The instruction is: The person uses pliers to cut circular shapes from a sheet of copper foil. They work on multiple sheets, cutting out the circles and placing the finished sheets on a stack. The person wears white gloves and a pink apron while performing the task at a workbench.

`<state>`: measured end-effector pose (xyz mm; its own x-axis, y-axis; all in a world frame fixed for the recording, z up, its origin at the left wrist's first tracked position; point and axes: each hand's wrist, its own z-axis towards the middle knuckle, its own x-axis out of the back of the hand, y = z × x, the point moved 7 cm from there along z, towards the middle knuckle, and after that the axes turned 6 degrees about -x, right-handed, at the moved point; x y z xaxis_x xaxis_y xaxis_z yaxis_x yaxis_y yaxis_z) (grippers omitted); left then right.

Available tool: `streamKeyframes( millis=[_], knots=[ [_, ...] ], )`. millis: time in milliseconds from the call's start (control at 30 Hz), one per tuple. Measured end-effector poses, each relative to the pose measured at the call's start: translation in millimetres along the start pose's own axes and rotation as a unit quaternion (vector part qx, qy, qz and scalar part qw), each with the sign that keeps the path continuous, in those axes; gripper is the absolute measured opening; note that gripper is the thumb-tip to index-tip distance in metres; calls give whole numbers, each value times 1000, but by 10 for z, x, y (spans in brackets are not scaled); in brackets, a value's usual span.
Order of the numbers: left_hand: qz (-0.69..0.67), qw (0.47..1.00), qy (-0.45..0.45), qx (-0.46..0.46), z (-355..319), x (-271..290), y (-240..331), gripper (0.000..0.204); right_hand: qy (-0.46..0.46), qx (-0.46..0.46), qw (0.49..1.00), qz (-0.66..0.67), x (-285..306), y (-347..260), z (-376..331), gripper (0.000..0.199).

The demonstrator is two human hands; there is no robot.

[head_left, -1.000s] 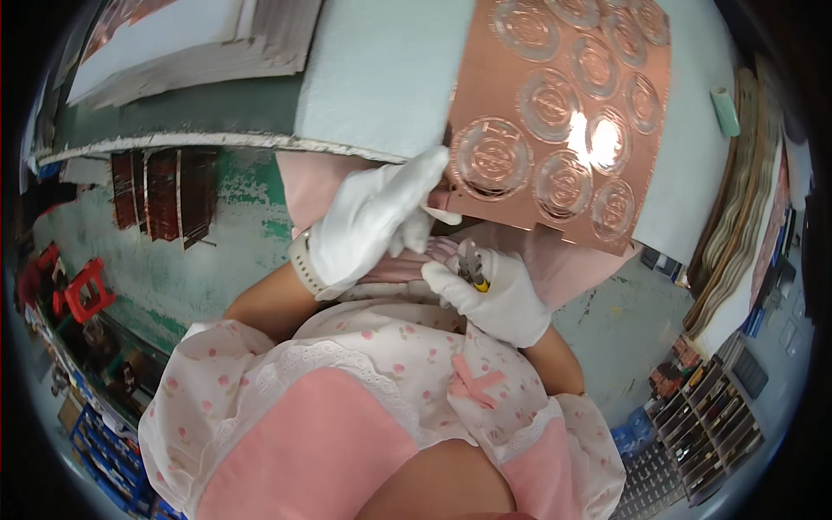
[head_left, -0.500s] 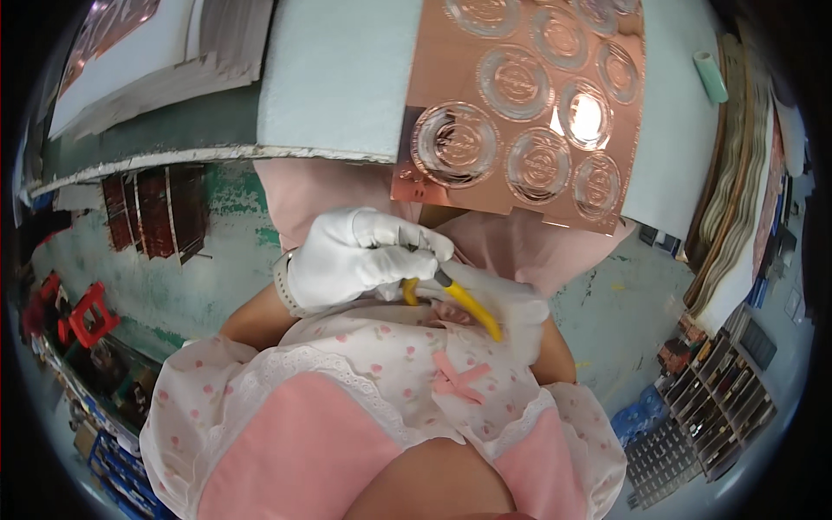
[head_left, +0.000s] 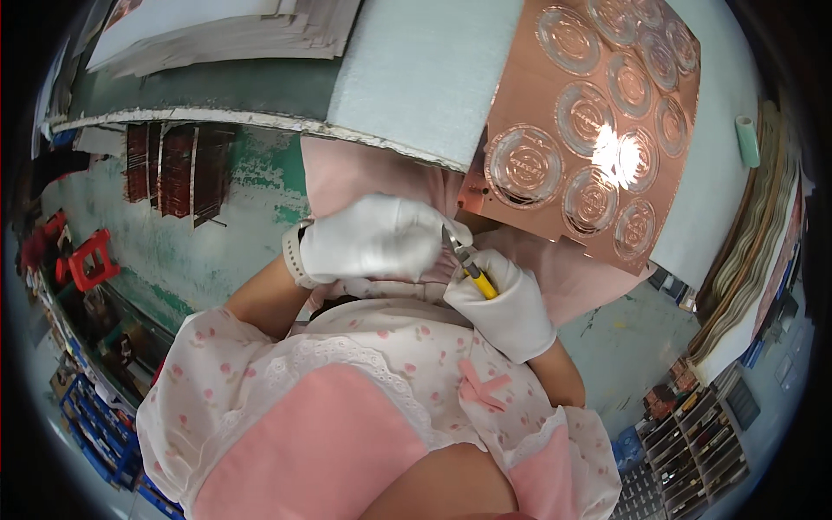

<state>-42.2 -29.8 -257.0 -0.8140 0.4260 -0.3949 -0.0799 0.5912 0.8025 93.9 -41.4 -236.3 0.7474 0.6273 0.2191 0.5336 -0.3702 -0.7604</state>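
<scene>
- The bench (head_left: 407, 78), covered in pale padding, carries a copper sheet (head_left: 598, 130) embossed with round medallions; its lower edge hangs over the bench front.
- All the medallions I can see sit uncut in the sheet, so the trimming looks barely begun.
- The left hand (head_left: 373, 238), gloved, is curled closed at the cutter's tip.
- The right hand (head_left: 507, 303), gloved, wraps its fingers around a yellow-handled cutter (head_left: 472, 270), just below the sheet's corner.

The white-gloved left hand (head_left: 377, 238) covers the blade tip of the yellow-handled knife (head_left: 472, 270). The embossed copper sheet (head_left: 589, 130) is cut off at the top edge.
</scene>
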Motion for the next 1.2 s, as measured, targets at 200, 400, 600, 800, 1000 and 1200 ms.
streamKeyframes(
  millis=[200, 400, 600, 800, 1000, 1200],
  knots=[
    [58, 987, 146, 11, 34, 139, 177, 75, 46, -58, 995, -60, -3, -3, 91, 18],
    [-56, 983, 153, -86, 154, 57, 213, 50, 70, -40, 994, -71, 90, 57, 75, 17],
    [-126, 973, 171, -86, 208, 35, 251, 31, 71, -58, 992, -84, 125, 19, 79, 16],
    [-80, 976, 180, -93, 215, 57, 235, 28, 51, -75, 995, -28, 134, -4, 82, 16],
    [-38, 967, 172, -181, 211, 55, 254, 29, 61, -45, 997, -31, 145, 22, 86, 16],
    [-121, 974, 169, -88, 196, 49, 245, 29, 76, -49, 995, -42, 160, -49, 92, 16]
  ],
)
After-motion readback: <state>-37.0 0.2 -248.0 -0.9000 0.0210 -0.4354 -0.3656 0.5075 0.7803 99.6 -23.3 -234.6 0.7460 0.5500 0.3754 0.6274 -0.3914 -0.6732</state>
